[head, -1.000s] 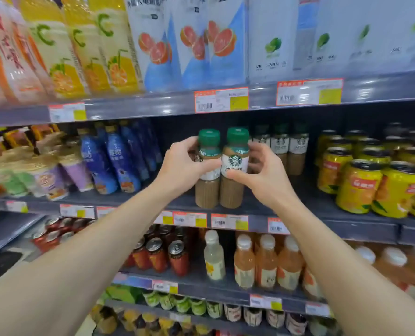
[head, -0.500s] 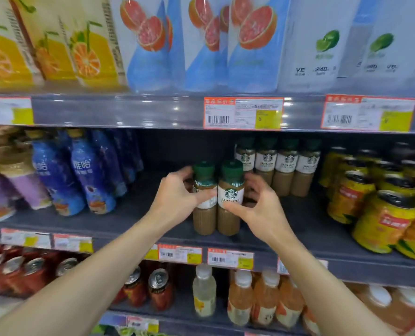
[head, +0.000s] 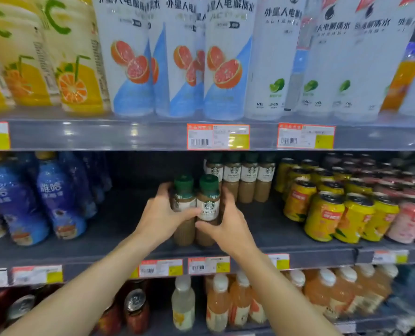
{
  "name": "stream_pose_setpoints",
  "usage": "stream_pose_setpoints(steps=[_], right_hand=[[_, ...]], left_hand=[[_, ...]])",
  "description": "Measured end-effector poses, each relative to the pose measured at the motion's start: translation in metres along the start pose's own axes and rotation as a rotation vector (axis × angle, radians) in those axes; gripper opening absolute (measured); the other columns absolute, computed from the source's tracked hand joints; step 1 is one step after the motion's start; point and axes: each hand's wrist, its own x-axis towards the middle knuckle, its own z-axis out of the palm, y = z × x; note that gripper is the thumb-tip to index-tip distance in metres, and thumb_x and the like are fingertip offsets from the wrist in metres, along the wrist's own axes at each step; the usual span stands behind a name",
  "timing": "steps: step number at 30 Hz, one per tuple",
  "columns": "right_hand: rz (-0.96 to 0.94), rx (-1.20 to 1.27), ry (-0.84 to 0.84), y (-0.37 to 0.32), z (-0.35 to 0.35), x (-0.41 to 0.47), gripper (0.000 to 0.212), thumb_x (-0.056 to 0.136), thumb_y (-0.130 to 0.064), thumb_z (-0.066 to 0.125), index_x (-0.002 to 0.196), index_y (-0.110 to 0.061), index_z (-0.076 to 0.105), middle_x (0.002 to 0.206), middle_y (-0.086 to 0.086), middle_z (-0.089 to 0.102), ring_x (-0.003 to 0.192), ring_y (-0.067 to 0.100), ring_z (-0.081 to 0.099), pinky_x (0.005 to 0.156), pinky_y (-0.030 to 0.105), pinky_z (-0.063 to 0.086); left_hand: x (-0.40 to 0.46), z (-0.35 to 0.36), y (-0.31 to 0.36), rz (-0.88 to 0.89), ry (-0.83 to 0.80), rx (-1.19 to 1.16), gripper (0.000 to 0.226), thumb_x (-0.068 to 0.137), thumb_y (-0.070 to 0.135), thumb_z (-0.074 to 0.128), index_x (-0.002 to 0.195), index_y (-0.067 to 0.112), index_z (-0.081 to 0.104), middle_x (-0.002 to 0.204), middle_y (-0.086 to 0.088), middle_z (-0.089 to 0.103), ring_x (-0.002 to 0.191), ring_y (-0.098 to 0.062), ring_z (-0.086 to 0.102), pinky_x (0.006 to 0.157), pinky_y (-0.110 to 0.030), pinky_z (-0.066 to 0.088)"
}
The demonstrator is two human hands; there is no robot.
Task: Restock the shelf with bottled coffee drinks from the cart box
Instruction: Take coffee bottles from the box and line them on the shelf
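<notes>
Two green-capped bottled coffee drinks stand side by side at the front of the middle shelf (head: 119,248). My left hand (head: 161,218) grips the left coffee bottle (head: 183,197). My right hand (head: 229,225) curls round the right coffee bottle (head: 208,202), thumb under its label. Behind them, a row of the same coffee bottles (head: 240,177) stands at the back of the shelf. The cart box is out of view.
Blue bottles (head: 56,202) stand to the left and yellow cans (head: 327,214) to the right on the same shelf. Bare shelf lies between the blue bottles and my hands. Tall juice and water bottles (head: 182,61) fill the shelf above; orange drinks (head: 228,301) sit below.
The view has moved closer and lower toward the shelf. Both hands still hold the two coffee bottles, which now sit lower, near the shelf's front edge.
</notes>
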Motion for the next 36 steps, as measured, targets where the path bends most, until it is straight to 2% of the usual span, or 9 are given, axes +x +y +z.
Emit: stream_pose_setpoints(steps=[2,5,10,12,15,22,27,33,36], right_hand=[[0.016,-0.089,0.002,0.001,0.006,-0.004,0.106,0.070,-0.040,0.082,0.151,-0.034,0.013,0.140,-0.009,0.052,0.127,0.015,0.050,0.100,0.041,0.047],[0.032,-0.134,0.031,0.007,0.016,-0.010,0.100,0.072,-0.038,0.081,0.149,-0.036,0.017,0.138,-0.010,0.053,0.124,0.016,0.052,0.097,0.040,0.049],[0.128,-0.024,0.122,0.007,0.024,-0.015,0.072,0.075,-0.031,0.081,0.134,-0.031,0.041,0.122,-0.011,0.060,0.114,0.010,0.057,0.095,0.034,0.050],[0.153,0.016,0.144,0.006,0.025,-0.016,0.065,0.075,-0.029,0.082,0.129,-0.030,0.046,0.118,-0.012,0.062,0.112,0.008,0.058,0.095,0.033,0.050],[0.187,0.064,0.159,0.008,0.027,-0.017,0.060,0.076,-0.023,0.081,0.126,-0.032,0.047,0.117,-0.012,0.063,0.111,0.006,0.058,0.095,0.031,0.051],[0.231,0.037,0.226,0.011,0.039,-0.023,0.057,0.078,-0.027,0.079,0.125,-0.033,0.048,0.120,-0.011,0.062,0.114,0.008,0.057,0.098,0.033,0.050],[0.228,-0.031,0.287,0.009,0.042,-0.025,0.054,0.079,-0.031,0.077,0.126,-0.024,0.051,0.116,-0.008,0.064,0.108,0.009,0.060,0.093,0.027,0.051],[0.220,-0.081,0.287,0.009,0.037,-0.025,0.054,0.080,-0.032,0.075,0.128,-0.024,0.050,0.114,-0.008,0.065,0.106,0.009,0.061,0.089,0.025,0.052],[0.240,-0.103,0.279,0.014,0.021,-0.022,0.052,0.081,-0.030,0.074,0.127,-0.023,0.050,0.116,-0.006,0.064,0.107,0.011,0.060,0.088,0.023,0.050]], left_hand=[[-0.010,0.004,0.002,0.005,0.041,0.029,0.081,0.066,0.046,0.084,0.132,0.021,0.044,0.107,0.011,0.066,0.100,-0.007,0.063,0.074,-0.016,0.045],[-0.020,0.013,0.002,0.023,0.080,0.069,0.083,0.071,0.046,0.080,0.138,0.019,0.040,0.114,0.002,0.066,0.106,-0.017,0.063,0.079,-0.027,0.051],[-0.017,0.016,-0.004,0.021,0.070,0.098,0.081,0.074,0.036,0.080,0.140,0.020,0.035,0.120,-0.002,0.064,0.110,-0.022,0.061,0.084,-0.032,0.051],[-0.015,0.016,-0.011,-0.008,0.043,0.119,0.074,0.073,0.032,0.082,0.134,0.018,0.041,0.118,-0.003,0.065,0.109,-0.023,0.062,0.085,-0.034,0.051],[-0.012,0.015,-0.020,-0.076,0.013,0.102,0.056,0.070,0.036,0.084,0.114,0.016,0.058,0.107,-0.001,0.069,0.102,-0.022,0.064,0.083,-0.037,0.054],[-0.008,0.016,-0.025,-0.082,-0.033,0.105,0.050,0.069,0.029,0.086,0.111,0.017,0.062,0.102,0.002,0.071,0.094,-0.014,0.065,0.080,-0.030,0.054],[-0.003,0.016,-0.024,-0.097,-0.067,0.153,0.051,0.066,0.031,0.086,0.109,0.016,0.062,0.101,0.001,0.071,0.095,-0.017,0.065,0.076,-0.027,0.050],[0.006,0.015,-0.020,-0.113,-0.130,0.242,0.054,0.064,0.033,0.086,0.109,0.015,0.062,0.106,-0.003,0.070,0.100,-0.023,0.065,0.081,-0.030,0.052],[0.009,0.014,-0.019,-0.115,-0.166,0.255,0.055,0.066,0.033,0.086,0.112,0.016,0.061,0.109,-0.004,0.069,0.102,-0.023,0.064,0.081,-0.027,0.050]])
